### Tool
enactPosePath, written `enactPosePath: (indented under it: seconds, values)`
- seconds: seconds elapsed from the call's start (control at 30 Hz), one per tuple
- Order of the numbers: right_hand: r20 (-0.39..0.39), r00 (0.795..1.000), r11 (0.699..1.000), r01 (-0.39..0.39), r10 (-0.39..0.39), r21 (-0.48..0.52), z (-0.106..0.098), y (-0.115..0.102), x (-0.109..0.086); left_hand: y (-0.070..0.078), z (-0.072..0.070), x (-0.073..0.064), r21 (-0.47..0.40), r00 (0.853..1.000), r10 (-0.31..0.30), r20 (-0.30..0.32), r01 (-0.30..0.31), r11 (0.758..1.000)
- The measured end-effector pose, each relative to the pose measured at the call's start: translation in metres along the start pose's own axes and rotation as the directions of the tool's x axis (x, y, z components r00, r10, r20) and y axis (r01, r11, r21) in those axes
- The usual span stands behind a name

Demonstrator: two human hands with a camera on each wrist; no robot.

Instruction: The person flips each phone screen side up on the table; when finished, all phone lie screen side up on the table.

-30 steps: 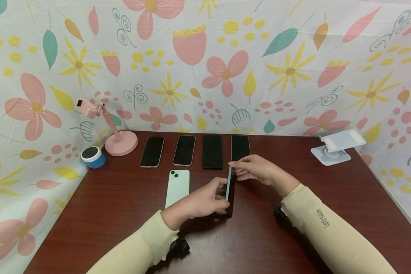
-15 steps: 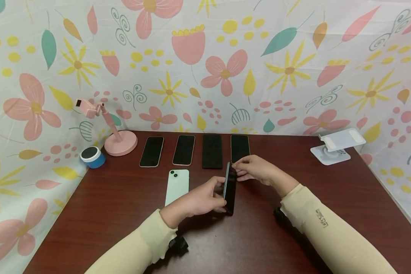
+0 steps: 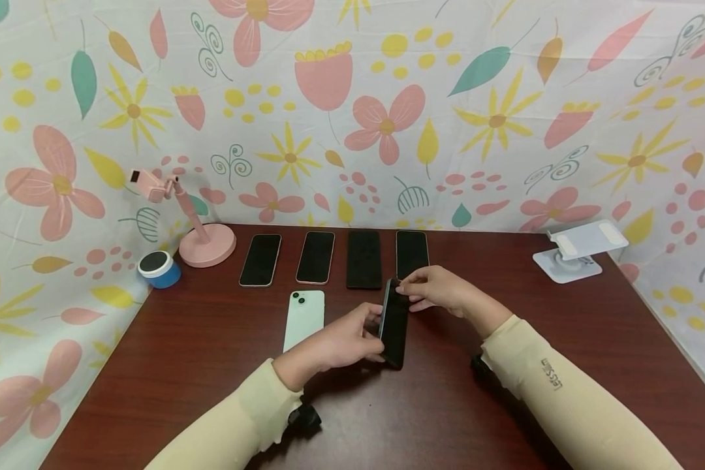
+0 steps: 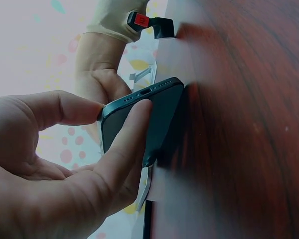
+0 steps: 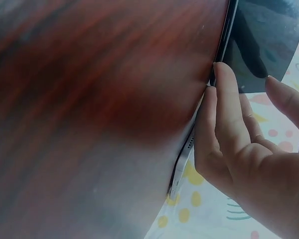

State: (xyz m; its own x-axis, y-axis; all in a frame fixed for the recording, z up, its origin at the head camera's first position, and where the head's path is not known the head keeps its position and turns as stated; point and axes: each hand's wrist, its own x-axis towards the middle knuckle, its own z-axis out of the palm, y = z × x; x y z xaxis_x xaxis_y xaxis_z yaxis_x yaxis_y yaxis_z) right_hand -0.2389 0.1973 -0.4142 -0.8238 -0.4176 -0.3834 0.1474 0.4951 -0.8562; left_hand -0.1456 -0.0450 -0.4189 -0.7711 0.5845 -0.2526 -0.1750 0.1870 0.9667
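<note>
A black smartphone [image 3: 395,326] is tilted above the brown table, its dark screen facing up and to the right. Along its left edge, near the lower end, my left hand [image 3: 346,336] grips it between thumb and fingers. My right hand [image 3: 440,290] pinches the far right corner. In the left wrist view the end of the phone [image 4: 139,94] with the charging port shows, and fingers of the left hand [image 4: 79,164] lie on both faces. In the right wrist view the right thumb [image 5: 284,97] is at the screen's corner, with the other fingers at the edge below.
Behind lies a row of dark phones [image 3: 315,258] on the table [image 3: 482,418]. A pale green phone [image 3: 304,320] lies camera side up, partly behind the left forearm. A pink stand [image 3: 208,247] and blue jar [image 3: 160,269] are at left; a white stand [image 3: 587,241] is at right.
The held phone has turned from nearly edge-on to a flatter tilt, so more of its screen faces up. Both hands have stayed on it, with small finger shifts.
</note>
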Motion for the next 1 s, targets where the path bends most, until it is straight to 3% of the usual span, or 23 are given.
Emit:
enactPosePath:
  seconds: [0.27, 0.5, 0.73, 0.9, 1.0]
  values:
    - [0.000, 1.000, 1.000, -0.014, 0.014, -0.020, -0.0018, 0.0012, 0.0013, -0.0021, -0.0022, -0.0011, 0.039, 1.000, -0.004, -0.006, 0.004, 0.999]
    - [-0.005, 1.000, 0.998, -0.005, 0.004, -0.062, -0.0018, 0.0006, 0.0010, -0.0051, -0.0046, -0.0008, 0.139, 1.000, 0.010, -0.011, -0.008, 0.990]
    - [-0.012, 1.000, 0.993, 0.013, -0.014, -0.118, -0.0008, 0.0020, 0.0023, -0.0060, -0.0036, -0.0008, 0.209, 0.998, -0.037, -0.046, 0.046, 0.977]
    - [-0.026, 1.000, 0.981, 0.000, -0.005, -0.195, 0.0002, 0.0018, 0.0044, -0.0053, -0.0021, -0.0007, 0.284, 0.997, -0.050, -0.057, 0.064, 0.957]
    - [-0.032, 1.000, 0.969, -0.010, 0.002, -0.246, 0.0012, -0.0005, 0.0042, -0.0050, -0.0012, -0.0001, 0.386, 0.996, -0.044, -0.078, 0.071, 0.920]
